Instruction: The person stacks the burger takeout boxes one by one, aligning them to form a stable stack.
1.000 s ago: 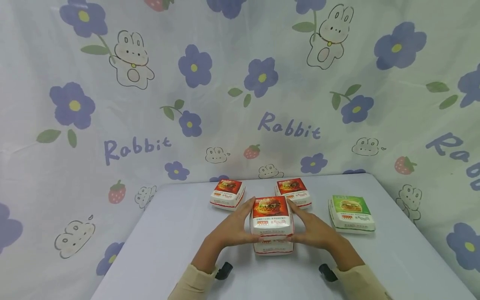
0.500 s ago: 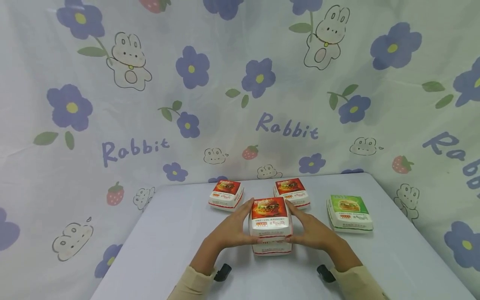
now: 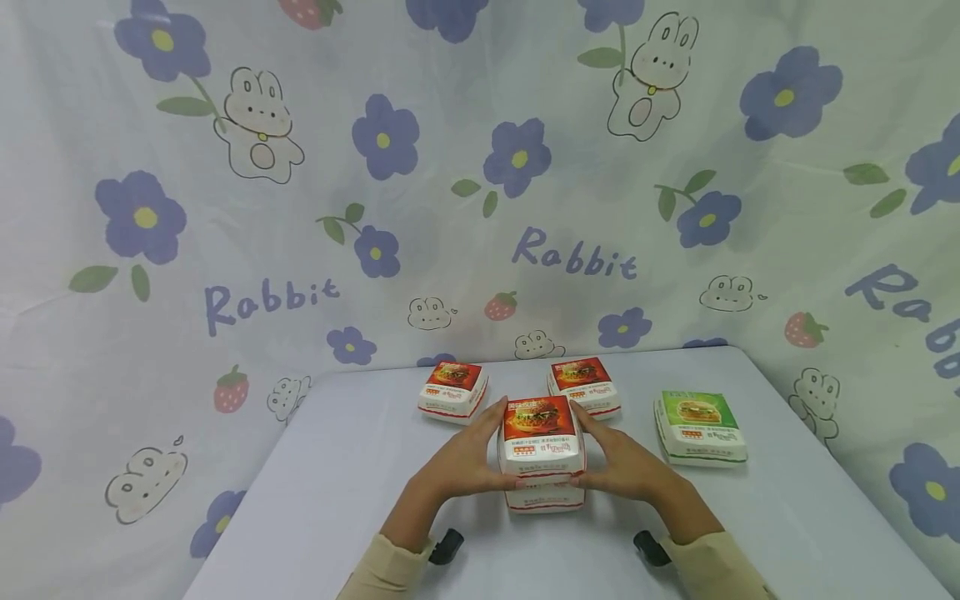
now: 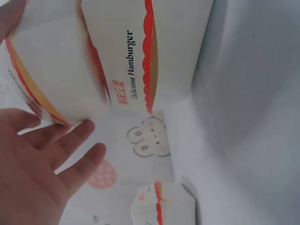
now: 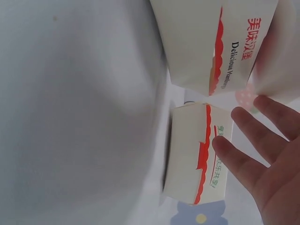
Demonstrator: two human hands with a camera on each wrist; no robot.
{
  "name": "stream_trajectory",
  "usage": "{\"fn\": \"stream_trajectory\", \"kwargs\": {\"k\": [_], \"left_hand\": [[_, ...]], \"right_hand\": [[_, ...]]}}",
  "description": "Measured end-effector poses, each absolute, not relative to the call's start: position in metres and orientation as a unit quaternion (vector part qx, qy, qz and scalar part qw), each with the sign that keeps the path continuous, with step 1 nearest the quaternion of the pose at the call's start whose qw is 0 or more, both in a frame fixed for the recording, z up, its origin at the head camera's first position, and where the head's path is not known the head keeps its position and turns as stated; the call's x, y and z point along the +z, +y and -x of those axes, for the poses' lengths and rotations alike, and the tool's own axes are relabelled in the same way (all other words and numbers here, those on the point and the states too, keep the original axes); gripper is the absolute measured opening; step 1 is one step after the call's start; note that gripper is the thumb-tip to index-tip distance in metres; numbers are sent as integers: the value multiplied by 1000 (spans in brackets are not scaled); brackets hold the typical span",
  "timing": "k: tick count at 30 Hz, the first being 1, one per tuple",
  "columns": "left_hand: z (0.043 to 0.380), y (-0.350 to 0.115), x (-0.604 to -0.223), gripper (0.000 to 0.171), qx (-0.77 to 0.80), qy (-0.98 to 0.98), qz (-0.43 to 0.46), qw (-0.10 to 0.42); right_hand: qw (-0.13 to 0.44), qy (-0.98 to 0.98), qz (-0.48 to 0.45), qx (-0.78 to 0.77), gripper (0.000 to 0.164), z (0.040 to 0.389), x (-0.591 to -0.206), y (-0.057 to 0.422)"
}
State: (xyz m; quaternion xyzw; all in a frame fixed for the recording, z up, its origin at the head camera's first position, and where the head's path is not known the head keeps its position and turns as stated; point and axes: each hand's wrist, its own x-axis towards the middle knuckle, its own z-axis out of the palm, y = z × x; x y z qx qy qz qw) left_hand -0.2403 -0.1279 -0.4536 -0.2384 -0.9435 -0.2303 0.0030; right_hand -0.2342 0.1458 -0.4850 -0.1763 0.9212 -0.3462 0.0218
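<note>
A red-topped hamburger box (image 3: pixel 542 442) sits directly above a second hamburger box (image 3: pixel 546 500), near the front middle of the table. My left hand (image 3: pixel 467 458) holds the upper box from its left side, thumb at the front lower edge and fingers toward the back. The right hand (image 3: pixel 626 462) mirrors this grip on the right side. In the left wrist view, several fingertips (image 4: pixel 86 126) lie by the upper box (image 4: pixel 56 61), whose wall meets the lower box (image 4: pixel 140 51). The right wrist view shows the lower box (image 5: pixel 211 42) and spread fingers (image 5: pixel 253 136).
Two more red-topped boxes stand at the back, one left (image 3: pixel 453 392) and one right (image 3: pixel 585 387). A green-topped hamburger box (image 3: pixel 701 427) lies on the right of the white table (image 3: pixel 337 492). A patterned curtain (image 3: pixel 450 167) hangs behind.
The view shifts slightly. Both hands keep their hold on the upper box, and the stack stays practically where it was.
</note>
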Motion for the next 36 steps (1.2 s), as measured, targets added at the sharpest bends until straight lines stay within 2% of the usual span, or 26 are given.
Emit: {"fn": "stream_trajectory", "kwargs": {"k": [36], "left_hand": [[238,-130,-455,119,-226,-948,223,8]], "right_hand": [[36,922,178,-341,108,232,-483,142]]}}
